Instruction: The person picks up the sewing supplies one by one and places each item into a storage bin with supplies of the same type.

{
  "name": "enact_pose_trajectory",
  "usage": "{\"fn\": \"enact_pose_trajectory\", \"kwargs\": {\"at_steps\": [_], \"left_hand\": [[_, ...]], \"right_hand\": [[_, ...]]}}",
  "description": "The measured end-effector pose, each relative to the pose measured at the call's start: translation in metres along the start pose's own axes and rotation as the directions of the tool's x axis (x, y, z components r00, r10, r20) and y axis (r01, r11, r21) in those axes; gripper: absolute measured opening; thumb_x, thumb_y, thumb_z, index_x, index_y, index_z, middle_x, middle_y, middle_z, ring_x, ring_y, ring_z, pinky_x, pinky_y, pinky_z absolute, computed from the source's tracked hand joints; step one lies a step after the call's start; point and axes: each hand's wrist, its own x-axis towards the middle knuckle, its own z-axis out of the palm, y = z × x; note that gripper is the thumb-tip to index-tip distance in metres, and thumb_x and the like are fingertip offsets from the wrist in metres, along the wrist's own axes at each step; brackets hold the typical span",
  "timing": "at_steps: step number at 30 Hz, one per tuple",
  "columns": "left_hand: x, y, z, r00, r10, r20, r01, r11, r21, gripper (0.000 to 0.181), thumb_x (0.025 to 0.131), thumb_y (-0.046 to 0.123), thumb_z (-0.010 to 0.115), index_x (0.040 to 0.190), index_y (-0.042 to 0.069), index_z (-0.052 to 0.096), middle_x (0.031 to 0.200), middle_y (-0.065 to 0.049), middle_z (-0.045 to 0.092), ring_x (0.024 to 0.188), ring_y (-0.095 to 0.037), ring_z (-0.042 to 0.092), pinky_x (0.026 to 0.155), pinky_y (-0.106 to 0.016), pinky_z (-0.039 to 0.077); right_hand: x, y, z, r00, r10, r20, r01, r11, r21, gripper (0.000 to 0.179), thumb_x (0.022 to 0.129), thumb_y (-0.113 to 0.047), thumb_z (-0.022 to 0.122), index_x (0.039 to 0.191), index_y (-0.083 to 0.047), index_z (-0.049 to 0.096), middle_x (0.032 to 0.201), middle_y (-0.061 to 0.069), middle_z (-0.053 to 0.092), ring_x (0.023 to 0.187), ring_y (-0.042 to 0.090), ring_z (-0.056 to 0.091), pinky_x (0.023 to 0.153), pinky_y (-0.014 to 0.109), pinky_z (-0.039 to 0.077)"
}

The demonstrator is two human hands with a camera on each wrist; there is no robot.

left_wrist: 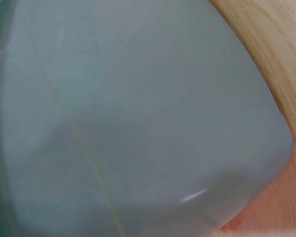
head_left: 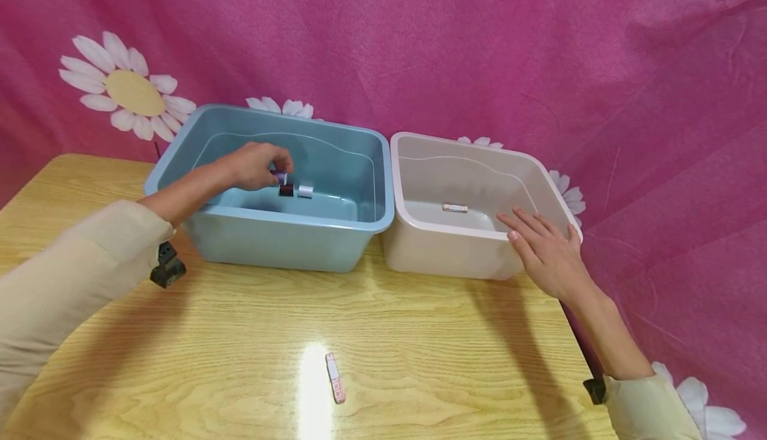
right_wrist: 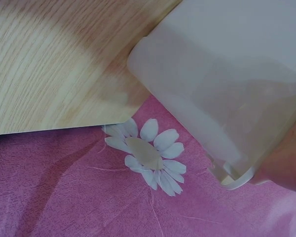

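Reaching over the front rim of a blue bin (head_left: pixel 287 243), my left hand (head_left: pixel 254 166) pinches a purple thread spool (head_left: pixel 279 177). Just below that spool, a dark brown thread spool (head_left: pixel 286 190) and a white thread spool (head_left: pixel 305 192) lie inside the bin. My right hand (head_left: pixel 551 257) has its fingers spread and extended over the front right rim of a beige bin (head_left: pixel 455 253). A small folded tape measure (head_left: pixel 455 208) lies on the beige bin's floor. Another folded tape measure (head_left: pixel 335 378), pink and white, is on the table near the front.
The two bins stand side by side on a wooden table (head_left: pixel 395 333). A pink curtain (head_left: pixel 371 47) with white daisies hangs behind them and along the right. The table's right edge runs close by the beige bin. The left wrist view shows only the blue bin's wall (left_wrist: pixel 148 123) and some tabletop.
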Motion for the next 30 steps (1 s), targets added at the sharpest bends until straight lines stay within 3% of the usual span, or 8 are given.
{"fn": "enact_pose_trajectory", "kwargs": {"at_steps": [7, 15, 23, 30], "left_hand": [[0.002, 0.0, 0.0, 1.0, -0.017, 0.01, 0.017, 1.0, 0.011, 0.029, 0.091, -0.008, 0.058, 0.12, -0.003, 0.06, 0.123, -0.026, 0.056, 0.118, -0.042, 0.049, 0.093, -0.052, 0.049], [-0.006, 0.003, -0.006, 1.0, -0.008, -0.011, 0.008, 1.0, -0.015, 0.03, 0.093, -0.006, 0.056, 0.122, -0.002, 0.06, 0.124, -0.026, 0.056, 0.117, -0.042, 0.051, 0.09, -0.051, 0.051], [-0.023, 0.007, -0.013, 0.996, 0.066, -0.059, -0.067, 0.998, -0.012, 0.04, 0.096, 0.006, 0.059, 0.136, -0.002, 0.053, 0.132, -0.028, 0.055, 0.114, -0.043, 0.059, 0.092, -0.055, 0.05], [-0.043, 0.016, -0.015, 0.986, 0.139, -0.092, -0.136, 0.99, 0.045, 0.052, 0.097, 0.013, 0.062, 0.145, 0.001, 0.047, 0.146, -0.023, 0.045, 0.133, -0.043, 0.042, 0.105, -0.06, 0.037]], "right_hand": [[0.0, 0.001, 0.0, 1.0, -0.002, -0.005, 0.002, 1.0, -0.005, 0.043, 0.109, -0.033, 0.037, 0.148, -0.024, 0.05, 0.153, 0.015, 0.043, 0.134, 0.05, 0.036, 0.1, 0.081, 0.003], [-0.001, 0.001, 0.001, 1.0, -0.005, -0.008, 0.005, 1.0, 0.003, 0.043, 0.109, -0.033, 0.037, 0.148, -0.024, 0.049, 0.152, 0.016, 0.042, 0.134, 0.05, 0.036, 0.101, 0.08, 0.002], [0.0, 0.0, 0.0, 1.0, -0.001, 0.002, 0.001, 1.0, 0.003, 0.043, 0.109, -0.034, 0.037, 0.149, -0.024, 0.049, 0.153, 0.016, 0.042, 0.134, 0.051, 0.035, 0.1, 0.081, 0.002], [0.0, 0.001, 0.0, 1.0, -0.001, 0.003, 0.001, 1.0, 0.008, 0.043, 0.109, -0.033, 0.037, 0.148, -0.024, 0.049, 0.153, 0.016, 0.042, 0.135, 0.05, 0.034, 0.1, 0.081, 0.002]]}}
